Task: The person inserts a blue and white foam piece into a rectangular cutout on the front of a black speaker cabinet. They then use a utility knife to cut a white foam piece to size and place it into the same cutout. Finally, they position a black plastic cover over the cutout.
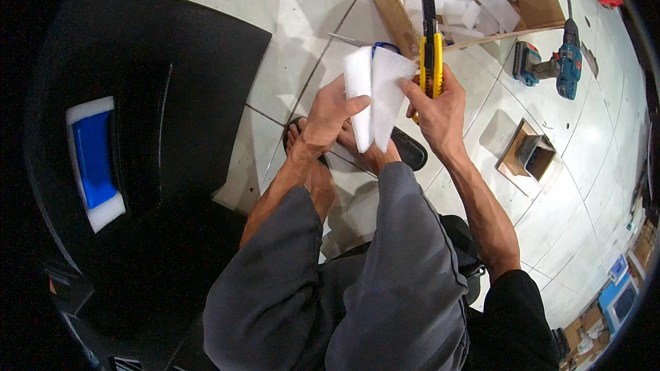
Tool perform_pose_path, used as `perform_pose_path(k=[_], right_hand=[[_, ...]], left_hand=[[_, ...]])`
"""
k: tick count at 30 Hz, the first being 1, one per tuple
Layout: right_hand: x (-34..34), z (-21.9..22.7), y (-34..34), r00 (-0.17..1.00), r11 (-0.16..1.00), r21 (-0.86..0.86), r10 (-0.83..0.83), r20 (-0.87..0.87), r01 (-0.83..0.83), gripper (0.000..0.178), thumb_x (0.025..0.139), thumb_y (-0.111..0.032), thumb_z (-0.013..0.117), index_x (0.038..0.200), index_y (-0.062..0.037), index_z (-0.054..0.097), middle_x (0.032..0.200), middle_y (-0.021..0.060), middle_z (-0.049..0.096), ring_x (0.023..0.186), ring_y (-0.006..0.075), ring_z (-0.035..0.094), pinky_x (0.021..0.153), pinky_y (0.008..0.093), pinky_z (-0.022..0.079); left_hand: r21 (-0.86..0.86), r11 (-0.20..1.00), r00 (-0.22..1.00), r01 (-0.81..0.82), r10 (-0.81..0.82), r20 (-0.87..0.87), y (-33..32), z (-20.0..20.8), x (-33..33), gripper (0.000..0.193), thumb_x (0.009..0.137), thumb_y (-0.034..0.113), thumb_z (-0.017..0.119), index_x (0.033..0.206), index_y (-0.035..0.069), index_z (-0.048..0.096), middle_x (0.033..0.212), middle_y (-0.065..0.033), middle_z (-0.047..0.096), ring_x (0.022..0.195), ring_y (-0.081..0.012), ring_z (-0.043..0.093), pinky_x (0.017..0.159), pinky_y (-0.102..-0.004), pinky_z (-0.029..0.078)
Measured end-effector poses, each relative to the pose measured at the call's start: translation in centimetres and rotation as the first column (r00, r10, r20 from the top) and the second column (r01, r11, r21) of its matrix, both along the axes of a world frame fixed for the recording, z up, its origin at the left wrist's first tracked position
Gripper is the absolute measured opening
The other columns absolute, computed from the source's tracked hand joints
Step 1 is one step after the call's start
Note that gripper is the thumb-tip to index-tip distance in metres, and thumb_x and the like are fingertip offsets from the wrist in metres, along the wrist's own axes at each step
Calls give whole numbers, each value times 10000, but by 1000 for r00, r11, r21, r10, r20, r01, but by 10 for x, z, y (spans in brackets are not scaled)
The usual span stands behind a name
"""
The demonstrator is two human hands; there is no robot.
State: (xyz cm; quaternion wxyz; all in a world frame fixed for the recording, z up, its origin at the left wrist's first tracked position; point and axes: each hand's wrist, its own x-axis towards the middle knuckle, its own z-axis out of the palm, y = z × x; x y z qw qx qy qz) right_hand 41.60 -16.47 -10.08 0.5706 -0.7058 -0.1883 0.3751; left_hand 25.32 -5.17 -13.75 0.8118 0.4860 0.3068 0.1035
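Two tapering sides of white foam, a narrow one and a wider one, stand out over my feet with a slit between them. Whether they are joined is hard to see. My left hand pinches the narrow side, thumb in front. In my right hand is a yellow utility knife, its dark blade pointing away from me. The thumb of that same hand also presses the edge of the wider side. Just behind the foam, scissors with blue handles lie on the tiles, partly covered.
A cardboard box of white foam offcuts stands ahead. To the right are a cordless drill and a dark bracket-like piece on a brown board. A large black panel fills the left, bearing a blue block on white foam.
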Motion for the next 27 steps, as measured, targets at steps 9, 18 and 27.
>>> perform_pose_path(k=[9,18,27], right_hand=[[2,-1,4,999,999,-2,-34,4,34,273,839,-114,719,1014,22,559,707,36,579,526,100,539,460,263,454],[-33,-16,-40,818,962,-107,269,509,-250,298,958,-188,585,1214,-38,558,866,206,659,738,359,661,628,408,510],[-32,-32,-66,704,915,-106,369,607,-389,309,939,-174,615,1215,-42,571,810,161,637,651,313,628,573,395,505]], left_hand=[[-17,996,994,-89,90,54,-5,-1,4,635,875,325,670,1341,-56,468,1181,-144,599,1054,-205,595,890,-322,495],[39,851,831,-523,520,-197,6,-26,6,647,954,559,524,1318,36,417,1160,-93,560,1039,-219,593,852,-396,528],[-25,802,801,-597,594,-77,7,-31,2,612,969,525,516,1350,62,389,1223,-99,503,1110,-261,545,913,-480,483]])
